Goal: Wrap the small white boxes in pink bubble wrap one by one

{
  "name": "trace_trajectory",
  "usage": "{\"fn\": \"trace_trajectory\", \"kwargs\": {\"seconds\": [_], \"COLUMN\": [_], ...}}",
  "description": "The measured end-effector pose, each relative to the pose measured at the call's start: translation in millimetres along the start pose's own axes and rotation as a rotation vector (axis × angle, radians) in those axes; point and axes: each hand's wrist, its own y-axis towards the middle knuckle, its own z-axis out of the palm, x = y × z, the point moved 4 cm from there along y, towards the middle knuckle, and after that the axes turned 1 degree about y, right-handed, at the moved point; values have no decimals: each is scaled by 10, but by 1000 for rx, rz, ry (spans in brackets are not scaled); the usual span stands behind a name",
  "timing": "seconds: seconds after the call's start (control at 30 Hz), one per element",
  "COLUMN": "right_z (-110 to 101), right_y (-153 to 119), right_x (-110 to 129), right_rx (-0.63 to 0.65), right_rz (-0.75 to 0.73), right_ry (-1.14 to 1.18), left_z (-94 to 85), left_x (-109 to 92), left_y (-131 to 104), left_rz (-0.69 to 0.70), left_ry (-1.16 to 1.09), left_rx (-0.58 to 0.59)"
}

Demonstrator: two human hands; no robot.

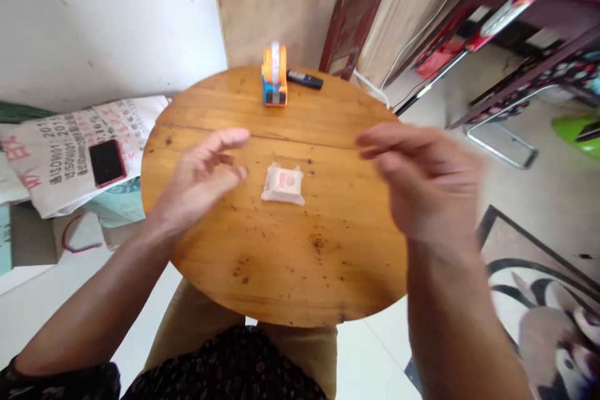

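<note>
Where the round wooden table (276, 256) bears it between my two hands, a small box in crinkled translucent wrapping (283, 182) lies flat, its pale printed face turned up with a red mark showing. Just left of the box, apart from it, I hold my left hand (199, 178) wide, thumb and fingers spread and the gap facing the wrapping. Farther off, to the right of the box, my right hand (426, 187) is raised and blurred, its fingers curled and its thumb close to the forefinger; I cannot tell whether something thin is pinched there. Beyond the box, near the far rim, an orange-and-blue tape dispenser (274, 78) stands upright. Also beyond the box, slightly to its right, lies a black oblong object (304, 79) whose kind I cannot make out. Well to the left of the box, off the tabletop, a red-edged smartphone (107, 162) rests screen up on a white printed sack (51, 150). On the near side of the box, past the rim, are my tan trousers (187, 319) and dark patterned top (225, 365).
</note>
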Motion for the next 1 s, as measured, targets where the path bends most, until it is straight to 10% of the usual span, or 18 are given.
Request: {"fn": "trace_trajectory", "kwargs": {"seconds": [0.23,0.57,1.0], "right_z": [510,480,620], "right_y": [376,245,116], "right_x": [-452,-463,-427], "right_rx": [378,603,514], "right_rz": [-37,-40,-350], "right_ry": [-22,-82,-492], "left_z": [481,547,612], "left_x": [545,654,591], "left_y": [539,411,380], "left_rz": [-263,-212,-185], "left_ry": [-163,-227,-164], "left_rx": [336,460,521]}}
